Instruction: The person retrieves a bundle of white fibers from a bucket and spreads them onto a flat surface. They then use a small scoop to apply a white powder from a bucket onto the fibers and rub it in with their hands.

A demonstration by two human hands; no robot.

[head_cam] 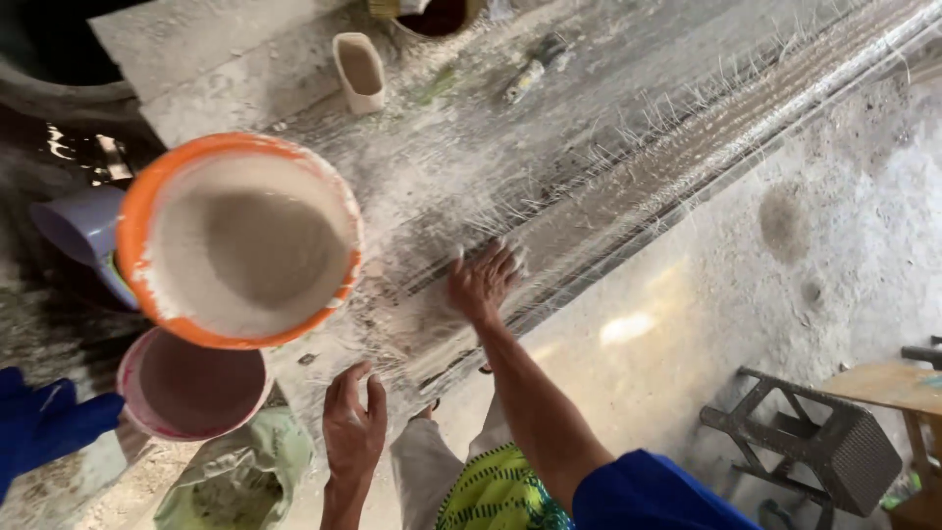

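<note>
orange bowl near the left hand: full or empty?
Partly full: the orange-rimmed round bowl holds pale grey powder or paste coating its white inside walls. Exact fill level cannot be told.

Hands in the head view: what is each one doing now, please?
Left hand: open, empty, near the orange bowl.
Right hand: open, flat on the fibre strands.

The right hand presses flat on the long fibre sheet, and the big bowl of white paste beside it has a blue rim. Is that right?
Not quite. In the head view the right hand does press flat on the fibre sheet, but the big bowl of white paste has an orange rim, not blue.
</note>
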